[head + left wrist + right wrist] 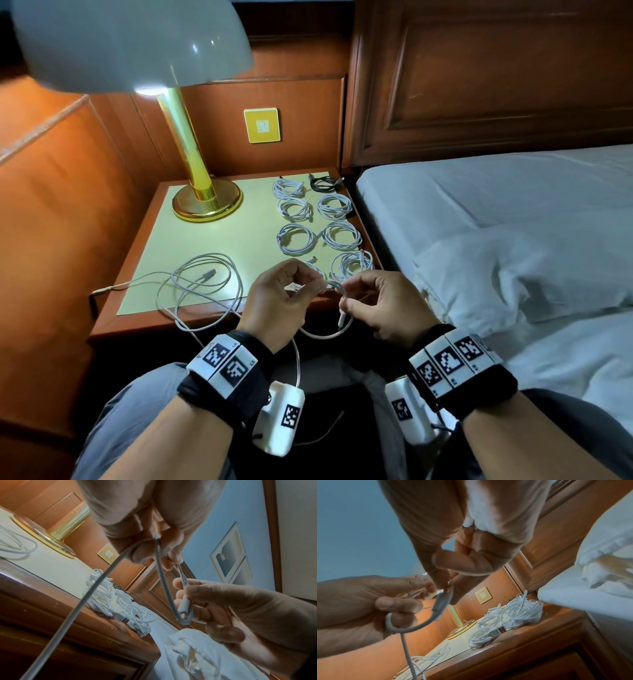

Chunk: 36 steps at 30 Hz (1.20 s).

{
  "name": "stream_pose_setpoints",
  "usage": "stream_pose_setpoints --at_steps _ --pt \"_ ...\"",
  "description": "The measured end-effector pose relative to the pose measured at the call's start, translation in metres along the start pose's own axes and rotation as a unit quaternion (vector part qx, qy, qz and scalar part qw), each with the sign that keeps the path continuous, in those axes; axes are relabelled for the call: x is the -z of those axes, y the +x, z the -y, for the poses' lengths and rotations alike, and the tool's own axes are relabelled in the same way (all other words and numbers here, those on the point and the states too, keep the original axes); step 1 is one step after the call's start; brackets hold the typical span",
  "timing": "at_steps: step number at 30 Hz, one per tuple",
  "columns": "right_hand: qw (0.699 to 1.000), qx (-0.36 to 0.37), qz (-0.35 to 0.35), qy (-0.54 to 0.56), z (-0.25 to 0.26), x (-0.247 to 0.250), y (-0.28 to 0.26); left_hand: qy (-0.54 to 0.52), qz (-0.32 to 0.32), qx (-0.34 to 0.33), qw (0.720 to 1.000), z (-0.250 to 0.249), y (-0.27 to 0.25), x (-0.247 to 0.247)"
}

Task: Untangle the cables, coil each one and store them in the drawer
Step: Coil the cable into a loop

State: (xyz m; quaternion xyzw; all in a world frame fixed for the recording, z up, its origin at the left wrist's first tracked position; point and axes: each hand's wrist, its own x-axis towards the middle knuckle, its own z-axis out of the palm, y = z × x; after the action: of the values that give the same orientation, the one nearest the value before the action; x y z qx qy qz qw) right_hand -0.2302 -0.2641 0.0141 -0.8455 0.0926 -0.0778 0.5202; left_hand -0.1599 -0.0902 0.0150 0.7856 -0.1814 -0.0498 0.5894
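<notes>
Head view shows both hands raised just in front of the table [144, 274], at its front edge, working one white cable [329, 334]. The left hand [277, 301] pinches the cable between thumb and curled fingers [310, 284]; the right hand [387, 305] pinches the same cable just beside it, its fingers [352, 303] closed round the stretch near a plug end [342, 320] that hangs below them. Between the two hands the cable droops in a short loop under the table's front edge. From the left hand it runs down past the left wrist and back up onto the table, where the rest of it lies in loose, uneven loops [202, 277] near the front left part of the table top, with a plug lying inside the loops.

In the left wrist view the cable [159, 574] bends in a tight U from the left fingers [173, 555] to the right fingers [181, 585], which grip the white plug body.

Behind the hands, on the right part of the table, white coiled cables [296, 238] lie in two neat rows, with one black coiled cable [323, 183] at the back. A brass lamp [205, 202] stands at the back left of the table. A bed [496, 212] with white sheets lies right of the table.
</notes>
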Motion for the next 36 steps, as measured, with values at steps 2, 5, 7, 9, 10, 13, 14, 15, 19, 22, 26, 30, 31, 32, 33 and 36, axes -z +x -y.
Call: stream_pose_setpoints --at_steps 2,5,7,9,10,13,14,15,19,22,26,30,31,32,33,36 --pt "0.998 0.023 -0.033 -0.040 -0.001 -0.001 0.000 -0.007 0.003 -0.001 1.000 -0.001 -0.001 -0.001" --pt "0.991 0.060 -0.060 -0.099 -0.003 -0.003 0.000 0.006 0.014 -0.008 1.000 -0.001 -0.001 -0.003" --pt "0.988 0.073 -0.058 -0.124 -0.005 -0.003 0.000 0.022 0.017 -0.007 1.000 -0.001 -0.001 -0.004" --pt "0.988 0.068 -0.045 -0.131 -0.006 -0.004 0.001 0.046 0.016 -0.014 0.999 -0.001 -0.001 -0.005" --pt "0.989 0.063 -0.040 -0.131 -0.007 -0.005 0.002 0.052 0.016 -0.019 0.998 -0.001 -0.001 -0.005" --pt "0.996 0.021 -0.020 -0.080 -0.004 -0.003 0.001 0.051 0.010 -0.033 0.998 0.000 -0.001 -0.004" --pt "1.000 -0.007 -0.001 -0.028 -0.002 -0.002 0.002 0.049 0.009 -0.040 0.998 -0.001 0.000 -0.003" --pt "0.999 -0.036 0.025 0.029 0.000 -0.001 0.002 0.048 0.010 -0.049 0.998 -0.001 0.000 -0.003" --pt "0.964 -0.140 0.123 0.189 0.005 0.005 0.006 0.066 0.018 -0.095 0.993 -0.002 0.001 -0.003" --pt "0.929 -0.180 0.178 0.271 0.003 0.012 0.007 0.054 0.013 -0.095 0.994 0.000 0.003 -0.001" --pt "0.908 -0.184 0.195 0.322 0.006 0.014 0.005 0.033 0.018 -0.089 0.995 0.001 0.005 0.002" --pt "0.893 -0.196 0.130 0.384 0.011 0.019 0.002 0.016 0.042 -0.074 0.996 0.001 0.005 0.006" --pt "0.887 -0.199 0.109 0.403 0.012 0.023 0.002 0.017 0.051 -0.063 0.997 0.003 0.006 0.008" --pt "0.880 -0.200 0.086 0.421 0.012 0.026 0.002 0.018 0.059 -0.053 0.997 0.004 0.006 0.011" --pt "0.874 -0.199 0.063 0.439 0.012 0.030 0.002 0.017 0.062 -0.044 0.997 0.006 0.006 0.014" --pt "0.846 -0.184 0.015 0.500 0.008 0.043 0.003 0.022 0.051 -0.020 0.998 0.009 0.006 0.020"
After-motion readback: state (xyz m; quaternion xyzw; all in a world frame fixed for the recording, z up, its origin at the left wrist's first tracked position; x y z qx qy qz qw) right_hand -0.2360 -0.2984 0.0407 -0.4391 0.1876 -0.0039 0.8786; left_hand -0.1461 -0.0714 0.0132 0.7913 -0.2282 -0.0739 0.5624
